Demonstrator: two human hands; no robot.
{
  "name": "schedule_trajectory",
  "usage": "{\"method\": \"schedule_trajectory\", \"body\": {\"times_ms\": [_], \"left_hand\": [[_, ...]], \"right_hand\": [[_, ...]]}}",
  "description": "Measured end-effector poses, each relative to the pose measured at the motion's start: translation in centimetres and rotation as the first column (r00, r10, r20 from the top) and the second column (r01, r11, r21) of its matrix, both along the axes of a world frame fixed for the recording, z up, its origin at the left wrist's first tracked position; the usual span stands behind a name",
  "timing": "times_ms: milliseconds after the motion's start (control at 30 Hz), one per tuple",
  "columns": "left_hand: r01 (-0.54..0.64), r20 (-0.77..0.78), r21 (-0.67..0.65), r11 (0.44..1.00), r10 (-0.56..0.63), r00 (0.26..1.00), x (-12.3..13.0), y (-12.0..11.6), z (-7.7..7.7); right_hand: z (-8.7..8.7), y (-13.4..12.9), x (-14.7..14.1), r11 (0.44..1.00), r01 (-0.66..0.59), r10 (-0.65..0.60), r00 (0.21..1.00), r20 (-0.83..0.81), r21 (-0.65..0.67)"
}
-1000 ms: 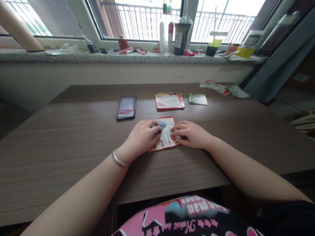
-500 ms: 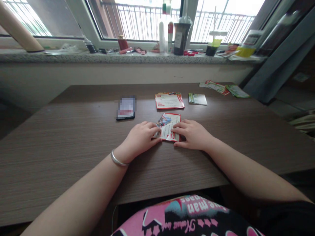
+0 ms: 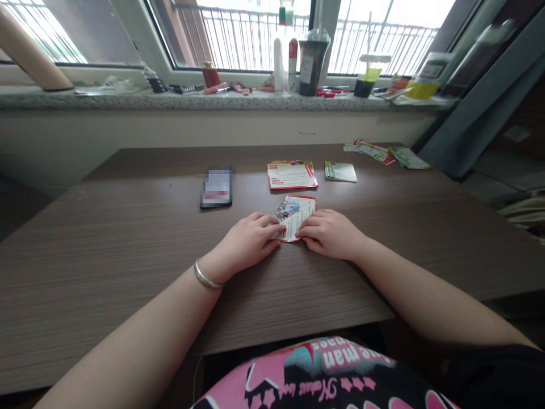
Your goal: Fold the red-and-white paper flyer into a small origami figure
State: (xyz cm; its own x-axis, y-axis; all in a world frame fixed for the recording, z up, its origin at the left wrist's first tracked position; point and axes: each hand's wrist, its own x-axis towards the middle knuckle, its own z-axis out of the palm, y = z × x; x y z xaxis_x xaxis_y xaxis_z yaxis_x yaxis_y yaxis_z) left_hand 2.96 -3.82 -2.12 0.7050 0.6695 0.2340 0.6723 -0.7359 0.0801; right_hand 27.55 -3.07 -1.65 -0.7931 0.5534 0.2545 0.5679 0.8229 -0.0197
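Observation:
A red-edged printed sheet [image 3: 299,215], with its upper left corner folded over, lies on the brown table [image 3: 140,244]. My left hand [image 3: 254,237], below a silver bangle, has its fingers closed on the sheet's lower left edge. At the lower right edge, my right hand [image 3: 330,234] grips the sheet with fingers and thumb together. The fingers cover parts of both lower corners. Just behind the sheet is a stack of similar red-edged cards [image 3: 292,175].
A dark-edged phone [image 3: 217,187] lies left of the stack. To its right sit small green-white cards [image 3: 340,171], with loose papers [image 3: 374,151] at the back right. Bottles and cups, including a dark cup [image 3: 313,65], line the windowsill.
The sheet has turned slightly, its right edge now slanting. My right hand's fingers have drawn together and closed on its lower right edge; my left hand has shifted only slightly.

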Motion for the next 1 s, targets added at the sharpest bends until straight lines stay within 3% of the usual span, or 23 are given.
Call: {"method": "schedule_trajectory", "body": {"times_ms": [300, 633, 1000], "left_hand": [[0.032, -0.003, -0.033, 0.999, -0.033, 0.999, 0.1, -0.1, 0.0], [0.053, -0.012, -0.067, 0.996, -0.054, 0.998, 0.3, -0.3, 0.2], [0.129, 0.056, -0.141, 0.982, -0.122, 0.991, 0.7, -0.3, 0.2]], "right_hand": [[-0.4, 0.8, 0.8, 0.97, 0.066, -0.098, 0.987, -0.126, -0.235], [-0.4, 1.2, 1.1, 0.931, 0.052, -0.128, 0.973, -0.191, -0.361], [0.3, 1.5, 1.9, 0.839, 0.257, -0.351, 0.929, -0.117, -0.48]]}}
